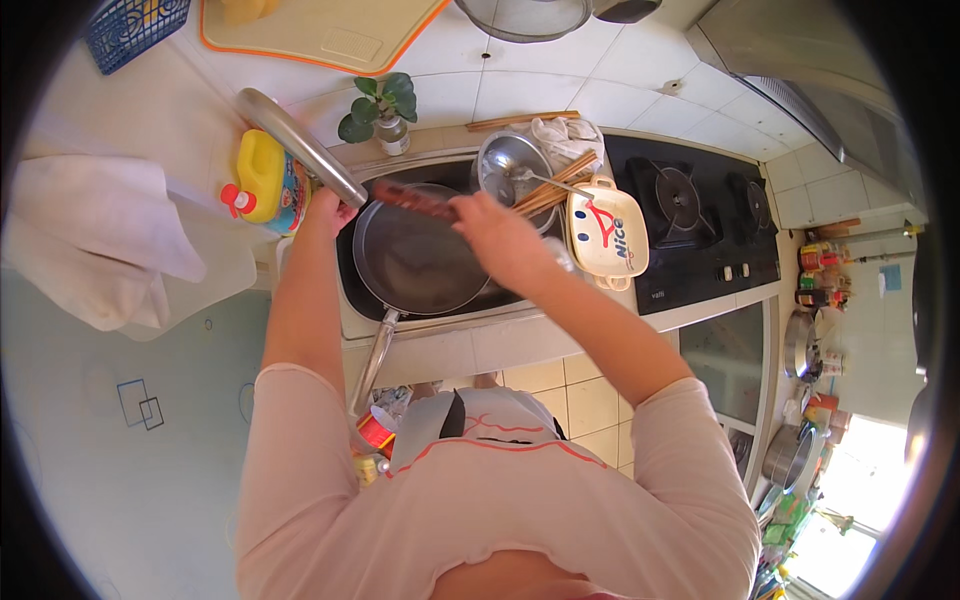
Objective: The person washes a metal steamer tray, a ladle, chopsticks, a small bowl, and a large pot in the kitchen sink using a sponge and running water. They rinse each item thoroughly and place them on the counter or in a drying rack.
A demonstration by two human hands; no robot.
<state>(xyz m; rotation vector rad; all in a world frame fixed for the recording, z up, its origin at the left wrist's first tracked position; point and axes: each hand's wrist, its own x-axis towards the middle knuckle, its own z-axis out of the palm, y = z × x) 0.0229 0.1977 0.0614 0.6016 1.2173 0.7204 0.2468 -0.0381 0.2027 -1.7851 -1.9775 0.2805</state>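
My right hand [495, 236] holds a reddish-brown, blurred long thing [412, 199], perhaps a wooden utensil or a brush, over the far side of a dark frying pan [416, 262]. The pan rests on the left part of the black sink [349, 289], its metal handle [375, 356] pointing towards me past the counter edge. My left hand [334, 212] is at the end of the metal faucet [304, 146], which partly hides the fingers. I cannot tell whether they grip it. Close by that hand stands a yellow detergent bottle [262, 180] with a red cap.
A metal bowl [514, 161], wooden chopsticks [551, 196] and a cream dish [609, 236] with a painted face lie right of the pan. Behind the sink stands a plant in a glass jar [391, 135]. Farther right is a black gas hob [690, 225]. A cloth [105, 232] hangs at left.
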